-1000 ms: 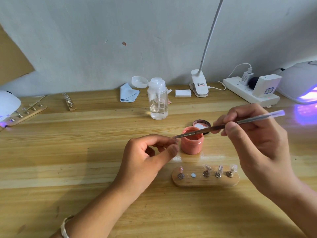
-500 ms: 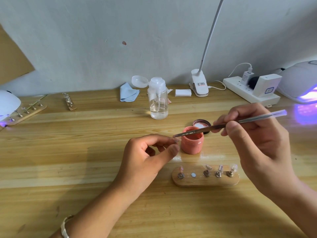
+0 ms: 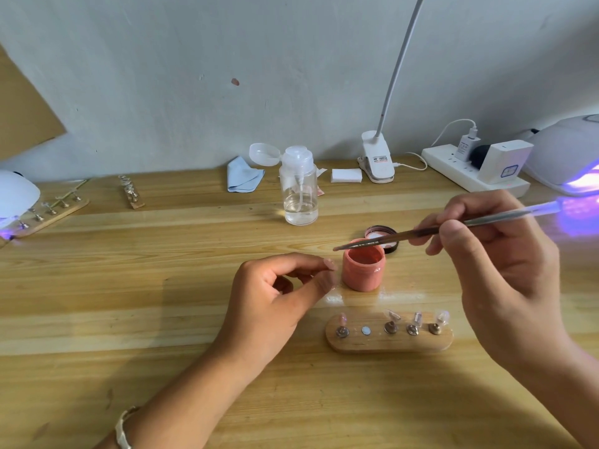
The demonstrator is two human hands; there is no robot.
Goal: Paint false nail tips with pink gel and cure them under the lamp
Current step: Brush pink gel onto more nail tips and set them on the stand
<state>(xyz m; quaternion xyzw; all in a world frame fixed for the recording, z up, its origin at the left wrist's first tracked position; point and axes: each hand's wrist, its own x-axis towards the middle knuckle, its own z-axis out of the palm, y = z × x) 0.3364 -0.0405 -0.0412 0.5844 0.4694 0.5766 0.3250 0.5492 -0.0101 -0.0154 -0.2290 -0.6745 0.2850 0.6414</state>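
My left hand lies on the wooden table left of the open pink gel jar. Its thumb and forefinger pinch a small nail tip that is mostly hidden between them. In my right hand I hold a thin brush, which reaches across the jar; its tip hovers just above my left forefinger. In front of the jar sits a wooden holder carrying several nail tips on pegs, the leftmost pink, with one bare slot. A lit curing lamp glows violet at the far right.
The jar's lid lies behind the jar. A clear pump bottle, blue cloth, clip lamp and power strip line the wall. At the left are a second lamp and two more tip holders.
The brush tip has lifted slightly up and to the right, off my left fingertips. My left hand has stayed where it was.
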